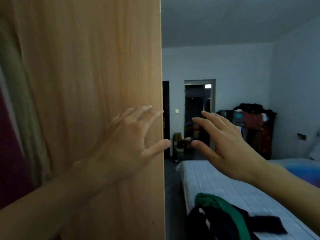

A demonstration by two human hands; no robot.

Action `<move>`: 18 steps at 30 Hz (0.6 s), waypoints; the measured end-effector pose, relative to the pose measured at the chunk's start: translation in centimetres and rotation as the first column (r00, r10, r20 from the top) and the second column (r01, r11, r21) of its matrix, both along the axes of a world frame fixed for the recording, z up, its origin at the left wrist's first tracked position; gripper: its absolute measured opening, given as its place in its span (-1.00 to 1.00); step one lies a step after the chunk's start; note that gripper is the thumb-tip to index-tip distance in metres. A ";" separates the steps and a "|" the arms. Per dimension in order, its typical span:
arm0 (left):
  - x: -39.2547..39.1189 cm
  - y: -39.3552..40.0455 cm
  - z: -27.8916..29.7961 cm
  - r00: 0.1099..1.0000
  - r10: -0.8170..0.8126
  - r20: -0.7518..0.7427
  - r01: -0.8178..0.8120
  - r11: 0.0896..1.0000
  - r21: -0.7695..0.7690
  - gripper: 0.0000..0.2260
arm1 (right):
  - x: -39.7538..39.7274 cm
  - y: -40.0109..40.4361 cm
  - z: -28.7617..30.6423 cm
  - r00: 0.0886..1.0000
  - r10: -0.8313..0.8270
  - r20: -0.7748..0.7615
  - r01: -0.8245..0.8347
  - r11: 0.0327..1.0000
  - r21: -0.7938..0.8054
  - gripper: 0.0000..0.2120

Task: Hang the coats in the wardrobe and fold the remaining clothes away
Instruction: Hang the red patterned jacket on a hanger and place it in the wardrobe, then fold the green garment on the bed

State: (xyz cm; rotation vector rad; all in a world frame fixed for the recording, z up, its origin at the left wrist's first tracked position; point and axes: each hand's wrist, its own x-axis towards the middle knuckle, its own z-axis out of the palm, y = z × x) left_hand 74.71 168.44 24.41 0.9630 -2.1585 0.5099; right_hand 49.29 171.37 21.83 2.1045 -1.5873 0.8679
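A light wooden wardrobe door point(97, 66) fills the left half of the view. My left hand point(133, 135) lies flat against it near its right edge, fingers spread. My right hand point(223, 135) hovers in the air just right of that edge, fingers straight and spread, holding nothing. A heap of clothes, a green garment point(230, 212) over dark navy ones point(216, 227), lies on the near end of the bed point(216, 179). At the far left, hanging fabric in beige point(17, 94) and dark red point(10, 161) shows past the door.
The bed with a pale striped cover runs along the right. A dark floor strip point(173, 196) separates it from the wardrobe. A doorway point(199, 110) opens in the far wall, with a small rack beside it and a dark, clothes-covered stand point(254, 125) to its right.
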 end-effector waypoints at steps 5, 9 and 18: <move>-2.2 -1.6 -4.3 0.940 -0.295 -0.169 0.317 0.941 0.119 -0.30 | -2.1 4.6 -1.9 0.983 -0.176 -0.054 0.178 0.983 0.042 -0.31; -5.4 -2.1 -9.0 0.892 -0.381 -0.242 0.426 0.888 0.172 -0.30 | -4.1 9.0 -5.5 0.951 -0.304 -0.057 0.309 0.942 0.131 -0.32; -14.0 1.3 -16.5 0.878 -0.401 -0.261 0.479 0.747 0.461 -0.28 | -11.3 14.3 -11.8 0.907 -0.416 0.064 0.390 0.887 0.248 -0.30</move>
